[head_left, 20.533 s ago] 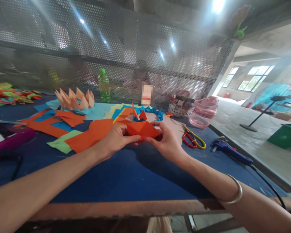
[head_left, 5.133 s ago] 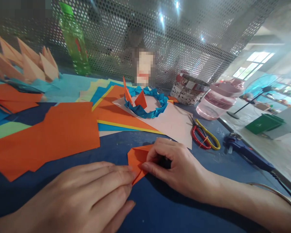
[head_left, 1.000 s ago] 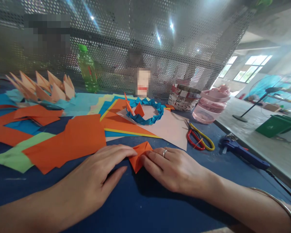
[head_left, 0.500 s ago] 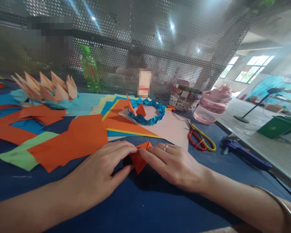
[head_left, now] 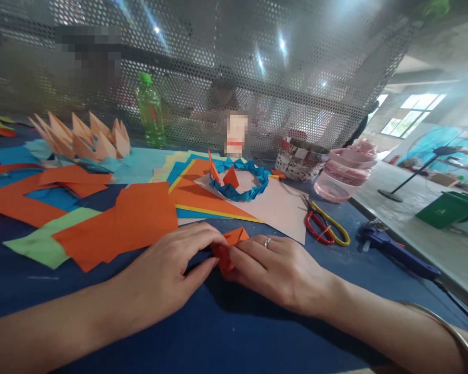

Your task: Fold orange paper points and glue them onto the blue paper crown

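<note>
A small folded piece of orange paper (head_left: 237, 237) is held between both hands just above the blue tabletop. My left hand (head_left: 187, 254) pinches its left edge between thumb and fingers. From the other side my right hand (head_left: 275, 265), with a ring on one finger, grips the paper; its thumb is mostly hidden. Beyond them a blue folded-paper ring (head_left: 251, 192) with two orange points at its left lies on pale pink paper (head_left: 284, 208). Orange paper sheets (head_left: 140, 215) spread to the left of my left hand.
Scissors (head_left: 323, 226) with red and yellow handles and a blue glue gun (head_left: 401, 252) lie at right. A patterned basket (head_left: 300, 158) and pink jug (head_left: 341, 176) stand behind. At left are a peach paper crown (head_left: 81, 137) and green bottle (head_left: 150, 111). A perforated screen rises behind.
The orange paper has turned slightly between my fingers, and its lower tip is now more covered by my right hand. The whole view has shifted a little.
</note>
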`<action>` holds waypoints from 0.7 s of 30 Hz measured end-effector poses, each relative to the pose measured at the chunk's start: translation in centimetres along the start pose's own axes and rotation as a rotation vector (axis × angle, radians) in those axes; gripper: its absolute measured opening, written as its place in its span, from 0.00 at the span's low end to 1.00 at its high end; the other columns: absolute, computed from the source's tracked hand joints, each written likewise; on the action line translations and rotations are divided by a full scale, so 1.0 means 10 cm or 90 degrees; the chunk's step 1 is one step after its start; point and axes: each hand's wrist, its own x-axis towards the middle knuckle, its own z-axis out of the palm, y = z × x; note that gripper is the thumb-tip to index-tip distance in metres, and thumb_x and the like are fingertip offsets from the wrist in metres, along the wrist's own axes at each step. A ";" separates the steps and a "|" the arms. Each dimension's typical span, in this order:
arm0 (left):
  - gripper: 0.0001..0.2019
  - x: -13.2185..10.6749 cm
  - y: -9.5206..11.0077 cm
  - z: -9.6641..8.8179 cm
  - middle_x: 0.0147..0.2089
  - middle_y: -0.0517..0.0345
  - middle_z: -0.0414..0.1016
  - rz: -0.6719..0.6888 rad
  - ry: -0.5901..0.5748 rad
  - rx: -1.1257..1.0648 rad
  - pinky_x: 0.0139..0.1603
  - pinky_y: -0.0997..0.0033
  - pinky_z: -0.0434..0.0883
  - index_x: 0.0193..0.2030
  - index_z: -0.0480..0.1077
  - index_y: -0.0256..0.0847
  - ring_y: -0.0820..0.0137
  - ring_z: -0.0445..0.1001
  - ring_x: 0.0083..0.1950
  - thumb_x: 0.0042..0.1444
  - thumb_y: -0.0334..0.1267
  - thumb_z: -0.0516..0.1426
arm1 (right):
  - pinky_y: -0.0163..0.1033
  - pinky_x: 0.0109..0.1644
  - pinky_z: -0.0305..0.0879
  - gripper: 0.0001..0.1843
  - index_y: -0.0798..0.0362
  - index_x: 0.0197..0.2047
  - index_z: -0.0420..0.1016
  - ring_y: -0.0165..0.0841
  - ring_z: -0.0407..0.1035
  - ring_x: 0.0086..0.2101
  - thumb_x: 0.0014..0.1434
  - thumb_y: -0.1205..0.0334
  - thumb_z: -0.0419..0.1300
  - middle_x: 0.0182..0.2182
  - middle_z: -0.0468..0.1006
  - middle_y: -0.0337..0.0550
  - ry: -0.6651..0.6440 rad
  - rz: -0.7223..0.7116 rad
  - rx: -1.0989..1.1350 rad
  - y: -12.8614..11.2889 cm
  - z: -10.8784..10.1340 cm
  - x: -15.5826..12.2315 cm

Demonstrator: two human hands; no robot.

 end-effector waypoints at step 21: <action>0.12 -0.12 0.09 -0.13 0.47 0.55 0.77 0.214 0.081 0.111 0.54 0.75 0.73 0.46 0.71 0.41 0.71 0.77 0.48 0.61 0.24 0.51 | 0.35 0.46 0.73 0.16 0.55 0.32 0.69 0.32 0.74 0.43 0.67 0.76 0.46 0.38 0.79 0.48 0.026 0.066 0.199 0.03 0.02 -0.16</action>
